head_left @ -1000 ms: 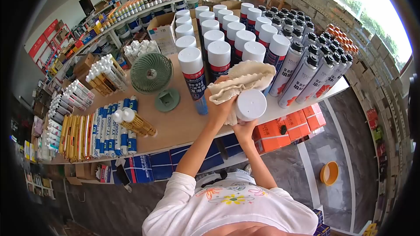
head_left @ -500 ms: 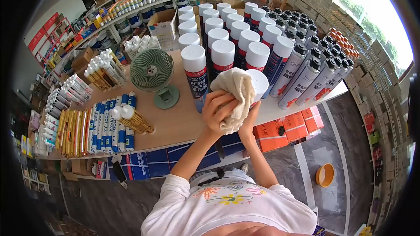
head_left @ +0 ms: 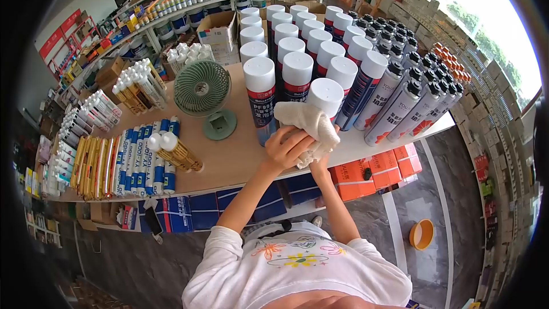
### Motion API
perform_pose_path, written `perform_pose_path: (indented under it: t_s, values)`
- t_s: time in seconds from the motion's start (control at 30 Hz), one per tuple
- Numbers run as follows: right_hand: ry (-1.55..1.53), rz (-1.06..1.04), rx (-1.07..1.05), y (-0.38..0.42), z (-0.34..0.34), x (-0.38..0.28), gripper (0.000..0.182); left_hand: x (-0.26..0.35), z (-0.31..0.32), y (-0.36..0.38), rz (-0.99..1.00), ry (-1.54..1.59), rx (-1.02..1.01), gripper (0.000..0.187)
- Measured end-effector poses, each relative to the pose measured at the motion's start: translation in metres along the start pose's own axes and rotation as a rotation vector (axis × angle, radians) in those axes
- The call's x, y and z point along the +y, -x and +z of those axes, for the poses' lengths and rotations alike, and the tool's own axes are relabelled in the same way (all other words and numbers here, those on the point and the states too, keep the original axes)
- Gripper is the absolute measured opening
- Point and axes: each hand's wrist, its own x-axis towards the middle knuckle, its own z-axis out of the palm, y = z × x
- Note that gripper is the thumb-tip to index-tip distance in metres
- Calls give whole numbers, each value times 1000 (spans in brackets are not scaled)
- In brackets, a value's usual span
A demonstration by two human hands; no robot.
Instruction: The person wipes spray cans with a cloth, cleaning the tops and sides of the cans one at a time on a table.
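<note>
A white-capped spray can (head_left: 326, 95) stands upright in front of me at the table's front edge, its body mostly covered by a cream cloth (head_left: 309, 123). My left hand (head_left: 287, 146) is closed on the cloth and presses it against the can's near side. Behind the cloth, my right hand (head_left: 321, 165) is wrapped round the lower part of the can; most of its fingers are hidden. Just beyond stand rows of matching foam cans (head_left: 261, 88) with white caps and dark blue and red labels.
Grey cans with black tops (head_left: 390, 106) fill the table's right end. A green fan (head_left: 203, 94), two gold tubes (head_left: 182, 154) and rows of blue-white tubes (head_left: 134, 157) stand or lie to the left. Orange boxes (head_left: 353, 178) and a yellow bowl (head_left: 422, 234) are below.
The cloth and my left hand have moved down from beside the can's cap to its body, so the cap shows more fully. The view has shifted slightly.
</note>
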Motion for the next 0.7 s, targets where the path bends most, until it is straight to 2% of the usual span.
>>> perform_pose_path:
  t_s: [0.03, 0.07, 0.17, 0.33, 0.43, 0.57, 0.63, 0.7]
  values:
    - [16, -1, 40, -8, 3, -7, 45, -4, 0, 7, -9, 22, -18, 36]
    - [40, 10, 73, -13, 6, -19, 53, -7, -2, 10, -18, 44, -36, 37]
    - [-2, 43, 179, -16, 8, -27, 72, -9, -12, 14, -208, 165, -137, 40]
    - [195, -42, 94, 0, 8, -31, 74, -6, -27, 49, -380, 162, -122, 42]
    - [247, -18, 72, 1, 18, -32, 76, -5, -40, 66, -476, 121, -119, 43]
    - [134, 27, 84, -7, 12, -27, 74, -3, -54, 90, -542, 78, -177, 41]
    - [142, 8, 1, -9, 7, -25, 75, -3, -58, 102, -563, 81, -199, 40]
    - [80, 27, -60, -10, 2, -31, 76, -2, -62, 109, -693, 146, -124, 36]
